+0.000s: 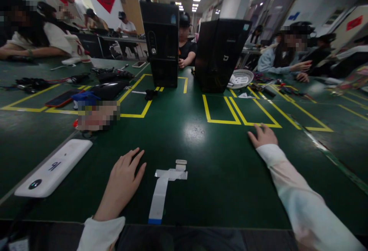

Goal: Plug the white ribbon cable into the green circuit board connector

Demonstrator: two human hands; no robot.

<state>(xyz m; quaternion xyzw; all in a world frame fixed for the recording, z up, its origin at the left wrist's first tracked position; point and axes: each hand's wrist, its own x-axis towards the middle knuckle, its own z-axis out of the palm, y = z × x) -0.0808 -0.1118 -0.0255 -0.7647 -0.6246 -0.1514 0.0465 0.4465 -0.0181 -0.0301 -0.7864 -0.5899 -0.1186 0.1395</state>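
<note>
White, flat ribbon cable with a blue end (pixel 162 186) lies on the dark green tabletop (pixel 218 189), its long strip running forward from the near edge, just right of the person's left hand (pixel 125 174) and well left of the farther-forward right hand (pixel 263 136), both palm-down, empty, fingers loosely parted.

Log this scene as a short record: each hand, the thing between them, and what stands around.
Left hand: open, palm down, holding nothing, beside the ribbon cable
Right hand: open, holding nothing, fingertips by the yellow tape
Between hands: ribbon cable on the green table, nearer the left hand, blue end toward the near edge
Far left: white device lying beyond the left hand
Background: left computer tower and right computer tower, both black and upright; a person visible between them
</note>
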